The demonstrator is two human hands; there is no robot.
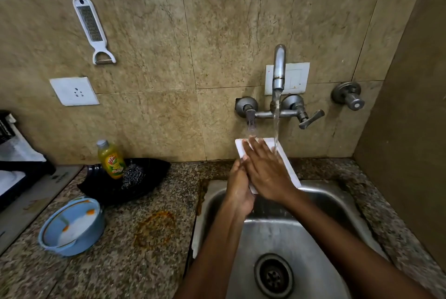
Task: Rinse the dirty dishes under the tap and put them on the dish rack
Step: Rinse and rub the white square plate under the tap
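Holding a white rectangular plate (pixel 284 165) tilted over the steel sink (pixel 325 202), under water running from the tap (pixel 279 69). Left hand (pixel 239 190) gripping the plate's lower left edge; right hand (pixel 265 170) spread flat, fingers open, on its face. Off to the left on the granite counter (pixel 144 250): blue bowl (pixel 72 226), dish-soap bottle (pixel 111 159), possibly a scrubber (pixel 131 175) beside it.

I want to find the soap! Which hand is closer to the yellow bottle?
Left. The left hand grips the white plate's left edge, on the side toward the bottle. The right hand lies flat on the plate, farther away.
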